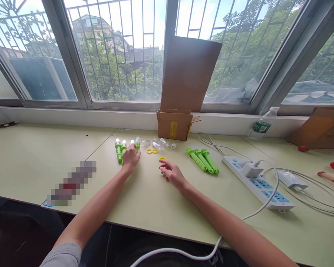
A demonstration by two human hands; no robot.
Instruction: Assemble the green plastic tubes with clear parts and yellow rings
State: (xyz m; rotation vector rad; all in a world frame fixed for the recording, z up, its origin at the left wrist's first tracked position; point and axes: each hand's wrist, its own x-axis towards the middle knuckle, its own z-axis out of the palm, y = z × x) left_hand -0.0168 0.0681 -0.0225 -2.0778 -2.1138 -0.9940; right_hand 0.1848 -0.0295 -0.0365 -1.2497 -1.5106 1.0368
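Note:
On the left of the table, a row of green toy flashlights (118,152) with clear, white-topped heads lies together. My left hand (131,157) is over the right end of this row, its fingers closed around a green toy flashlight (137,144); the grip is partly hidden by the hand. My right hand (173,174) hovers just above the tabletop with fingers apart and nothing in them. Close beyond its fingertips is a yellow ring (161,158). Two more yellow rings (152,151) lie between the hands, with several clear plastic caps (157,144) and a small white part (173,145) behind them.
Three green handles (202,161) without clear heads lie right of my right hand. Farther right are a power strip (257,183) with cables and a plastic bottle (263,126). A cardboard box (174,125) stands at the sill; a blurred-out item (72,185) lies at left.

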